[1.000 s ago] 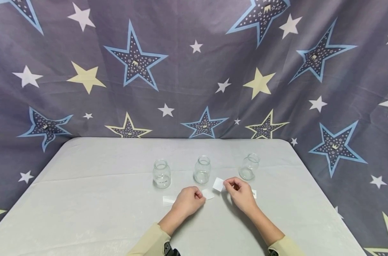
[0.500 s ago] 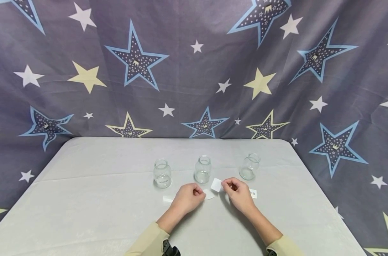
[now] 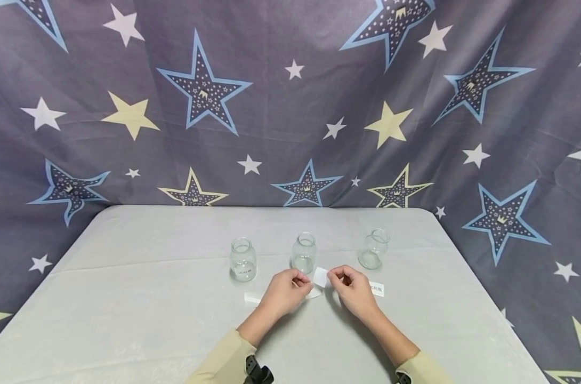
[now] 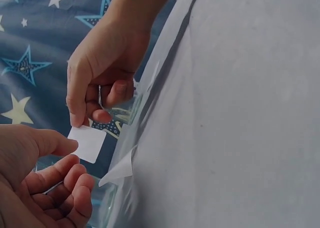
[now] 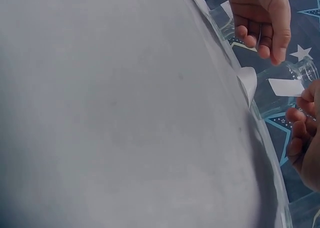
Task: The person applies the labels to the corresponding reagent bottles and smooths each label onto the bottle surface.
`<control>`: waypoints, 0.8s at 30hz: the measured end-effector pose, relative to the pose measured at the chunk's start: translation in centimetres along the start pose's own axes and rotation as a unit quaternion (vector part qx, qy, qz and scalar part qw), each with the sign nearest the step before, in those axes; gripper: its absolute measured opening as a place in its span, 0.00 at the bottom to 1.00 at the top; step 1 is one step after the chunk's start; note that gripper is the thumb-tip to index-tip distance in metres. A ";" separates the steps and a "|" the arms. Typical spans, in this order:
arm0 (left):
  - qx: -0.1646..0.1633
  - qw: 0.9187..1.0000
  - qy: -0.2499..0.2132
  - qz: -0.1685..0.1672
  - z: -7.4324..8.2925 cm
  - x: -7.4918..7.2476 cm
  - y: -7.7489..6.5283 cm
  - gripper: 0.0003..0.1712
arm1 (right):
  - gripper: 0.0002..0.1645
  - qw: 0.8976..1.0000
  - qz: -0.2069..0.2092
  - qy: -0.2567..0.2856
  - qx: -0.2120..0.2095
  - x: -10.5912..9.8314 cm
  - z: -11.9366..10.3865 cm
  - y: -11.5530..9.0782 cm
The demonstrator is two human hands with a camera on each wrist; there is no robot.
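My right hand (image 3: 356, 292) pinches a small blank white label (image 3: 321, 277) by its right edge, in the air before the middle glass jar (image 3: 303, 253). From the left, my left hand (image 3: 285, 293) comes close to the label with fingers loosely bent. In the right wrist view a gap separates its thumb from the label. The left wrist view has the thumb tip (image 4: 72, 146) overlapping the label's edge. A curled piece of white paper (image 4: 120, 171) lies on the table under the hands.
A glass jar (image 3: 243, 261) with a printed label stands left, another glass jar (image 3: 373, 249) right. A white strip with printed characters (image 3: 378, 289) lies beside my right hand. Another white strip (image 3: 252, 299) lies left of my left hand. Behind the table (image 3: 127, 298) hangs a star-patterned cloth (image 3: 271, 122).
My right hand has carried the label slightly left, uncovering more of the printed strip. My left hand has risen a little toward the label and away from the curled paper.
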State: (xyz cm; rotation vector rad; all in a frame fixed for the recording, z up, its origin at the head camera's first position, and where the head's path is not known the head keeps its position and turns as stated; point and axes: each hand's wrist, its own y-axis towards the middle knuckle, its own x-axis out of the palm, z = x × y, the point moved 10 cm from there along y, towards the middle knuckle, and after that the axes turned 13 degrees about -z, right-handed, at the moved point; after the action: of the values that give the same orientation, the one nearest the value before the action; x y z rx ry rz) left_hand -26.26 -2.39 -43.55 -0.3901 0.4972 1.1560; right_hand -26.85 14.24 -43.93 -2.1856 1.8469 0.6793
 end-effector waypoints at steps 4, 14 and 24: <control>0.012 1.000 -0.020 -0.001 0.1 0.0 0.2 0.05 | 0.02 1.000 0.003 -0.009 -0.014 0.2 -0.4 0.0; 0.023 0.997 -0.075 0.020 0.4 -0.5 0.3 0.06 | 0.03 0.995 0.019 -0.046 -0.086 0.5 -2.1 -0.4; 0.066 0.993 -0.087 0.043 0.5 -1.0 0.1 0.10 | 0.02 0.988 0.014 -0.058 -0.143 0.9 -3.5 -0.8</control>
State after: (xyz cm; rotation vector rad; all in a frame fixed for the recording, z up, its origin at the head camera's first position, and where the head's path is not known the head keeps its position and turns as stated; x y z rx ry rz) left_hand -26.56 -2.89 -42.54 -0.1541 0.4379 1.2204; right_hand -25.21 12.03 -41.37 -2.2333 1.8211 1.1152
